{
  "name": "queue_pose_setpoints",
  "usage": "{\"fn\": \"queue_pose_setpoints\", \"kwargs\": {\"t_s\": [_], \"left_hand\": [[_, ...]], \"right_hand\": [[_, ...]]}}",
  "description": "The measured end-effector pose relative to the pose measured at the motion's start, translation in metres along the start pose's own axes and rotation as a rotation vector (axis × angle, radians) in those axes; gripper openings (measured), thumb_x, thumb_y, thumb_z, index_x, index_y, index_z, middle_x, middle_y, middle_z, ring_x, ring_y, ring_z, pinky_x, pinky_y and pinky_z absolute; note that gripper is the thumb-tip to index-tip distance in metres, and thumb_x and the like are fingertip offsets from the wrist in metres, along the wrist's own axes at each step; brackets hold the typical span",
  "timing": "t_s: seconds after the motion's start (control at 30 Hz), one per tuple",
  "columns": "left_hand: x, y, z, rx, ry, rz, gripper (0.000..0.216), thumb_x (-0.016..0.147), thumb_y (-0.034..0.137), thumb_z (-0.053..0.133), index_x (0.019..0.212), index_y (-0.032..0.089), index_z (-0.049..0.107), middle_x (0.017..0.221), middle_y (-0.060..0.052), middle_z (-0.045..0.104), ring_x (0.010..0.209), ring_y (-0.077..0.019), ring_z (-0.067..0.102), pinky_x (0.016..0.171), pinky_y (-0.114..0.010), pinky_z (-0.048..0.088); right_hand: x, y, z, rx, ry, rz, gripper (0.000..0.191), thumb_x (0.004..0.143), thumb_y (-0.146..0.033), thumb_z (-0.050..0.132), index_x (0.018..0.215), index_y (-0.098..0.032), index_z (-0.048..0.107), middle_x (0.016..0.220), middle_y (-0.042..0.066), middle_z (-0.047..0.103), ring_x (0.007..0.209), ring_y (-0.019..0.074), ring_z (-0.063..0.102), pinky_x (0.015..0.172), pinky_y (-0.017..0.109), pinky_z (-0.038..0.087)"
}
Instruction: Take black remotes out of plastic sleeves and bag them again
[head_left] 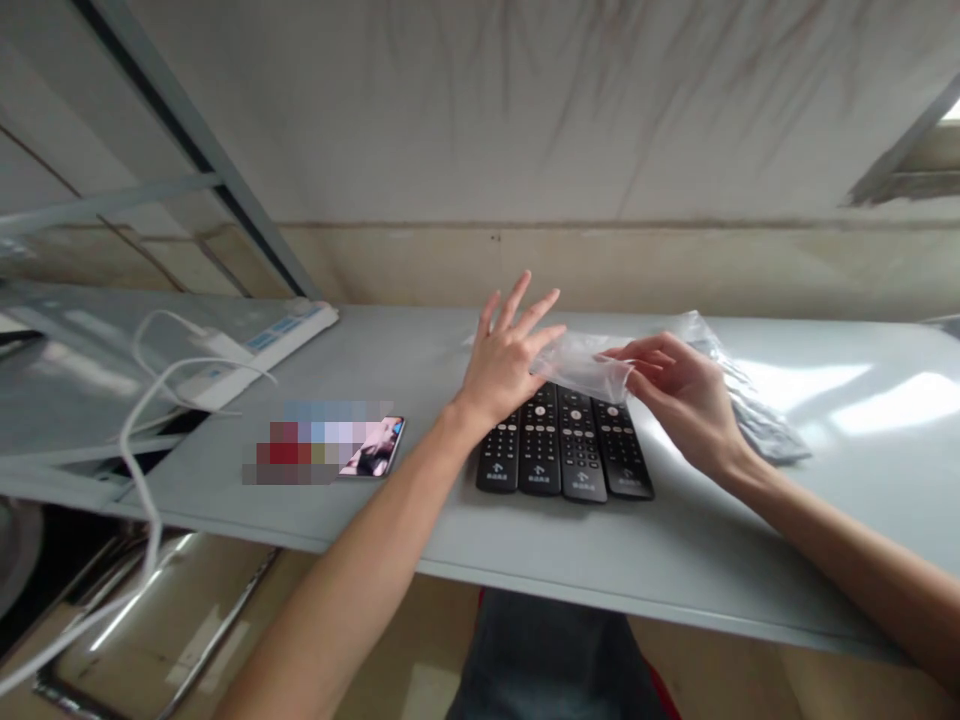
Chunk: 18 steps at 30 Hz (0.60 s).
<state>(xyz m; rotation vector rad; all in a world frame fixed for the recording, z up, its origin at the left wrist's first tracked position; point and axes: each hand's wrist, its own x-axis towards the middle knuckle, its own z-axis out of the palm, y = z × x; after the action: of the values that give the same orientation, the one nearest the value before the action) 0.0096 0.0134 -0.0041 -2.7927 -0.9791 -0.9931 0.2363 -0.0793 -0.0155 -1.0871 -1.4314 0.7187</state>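
My right hand (679,395) pinches one end of a clear plastic bag (589,367), which stretches leftward above the table. At the bag's other end is my left hand (506,365), its fingers spread wide; whether it touches the plastic I cannot tell. Below both hands, several black remote controls (540,450) lie side by side in a row, buttons up. Their upper ends are partly hidden by the bag and my left hand.
Right of my right hand lies a pile of clear plastic bags (757,400). A phone with a lit screen (375,447), partly blurred, rests to the left on the grey table (360,520). Behind it are a white power strip (300,330) and white cable (135,470). A wall borders the back.
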Motion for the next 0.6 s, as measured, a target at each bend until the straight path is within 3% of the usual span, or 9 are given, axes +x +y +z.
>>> {"fn": "queue_pose_setpoints", "kwargs": {"t_s": [0.1, 0.23, 0.33, 0.43, 0.5, 0.6], "left_hand": [[-0.001, 0.006, 0.005, 0.031, -0.092, 0.092, 0.052, 0.1, 0.009, 0.054, 0.147, 0.028, 0.062, 0.165, -0.004, 0.053, 0.166, -0.0302, 0.024, 0.134, -0.066, 0.02], [-0.003, 0.013, 0.01, 0.015, -0.163, 0.127, 0.065, 0.092, -0.006, 0.044, 0.148, 0.023, 0.061, 0.148, -0.005, 0.068, 0.156, -0.0252, 0.041, 0.13, -0.056, 0.033], [-0.004, 0.012, 0.01, 0.001, -0.16, 0.069, 0.061, 0.091, -0.006, 0.045, 0.145, 0.017, 0.063, 0.134, -0.009, 0.074, 0.137, -0.0252, 0.056, 0.12, -0.047, 0.046], [-0.004, 0.011, 0.011, 0.014, -0.165, 0.023, 0.061, 0.092, -0.005, 0.043, 0.146, 0.015, 0.061, 0.13, -0.01, 0.073, 0.125, -0.025, 0.058, 0.113, -0.043, 0.05], [-0.003, 0.013, 0.012, 0.03, -0.169, 0.006, 0.058, 0.095, -0.002, 0.042, 0.148, 0.015, 0.059, 0.13, -0.011, 0.071, 0.123, -0.0259, 0.058, 0.112, -0.044, 0.05], [-0.003, 0.015, 0.013, 0.039, -0.167, -0.016, 0.05, 0.101, 0.009, 0.046, 0.149, 0.015, 0.058, 0.13, -0.012, 0.07, 0.122, -0.0271, 0.058, 0.113, -0.046, 0.05]], "right_hand": [[0.0, -0.002, 0.001, 0.01, -0.026, 0.006, 0.023, 0.094, -0.04, 0.08, 0.106, -0.023, 0.071, 0.106, 0.007, 0.08, 0.087, 0.0186, 0.076, 0.085, 0.039, 0.065], [0.0, -0.004, 0.002, -0.048, 0.002, -0.01, 0.023, 0.094, -0.041, 0.078, 0.109, -0.024, 0.071, 0.115, 0.008, 0.079, 0.093, 0.0196, 0.075, 0.085, 0.039, 0.063], [0.0, -0.003, 0.001, -0.125, 0.092, -0.041, 0.024, 0.092, -0.043, 0.081, 0.106, -0.025, 0.072, 0.111, 0.006, 0.077, 0.092, 0.0196, 0.073, 0.083, 0.038, 0.061], [0.001, -0.003, -0.002, -0.211, 0.148, -0.083, 0.023, 0.093, -0.046, 0.08, 0.092, -0.024, 0.072, 0.091, 0.002, 0.072, 0.081, 0.017, 0.068, 0.079, 0.036, 0.057], [0.001, -0.005, -0.003, -0.288, 0.139, -0.104, 0.029, 0.1, -0.049, 0.071, 0.085, -0.024, 0.072, 0.083, 0.001, 0.069, 0.076, 0.0161, 0.064, 0.075, 0.035, 0.052], [-0.002, -0.01, -0.003, -0.335, 0.078, -0.16, 0.036, 0.108, -0.048, 0.06, 0.088, -0.024, 0.077, 0.089, 0.003, 0.071, 0.08, 0.0165, 0.065, 0.075, 0.034, 0.049]]}}
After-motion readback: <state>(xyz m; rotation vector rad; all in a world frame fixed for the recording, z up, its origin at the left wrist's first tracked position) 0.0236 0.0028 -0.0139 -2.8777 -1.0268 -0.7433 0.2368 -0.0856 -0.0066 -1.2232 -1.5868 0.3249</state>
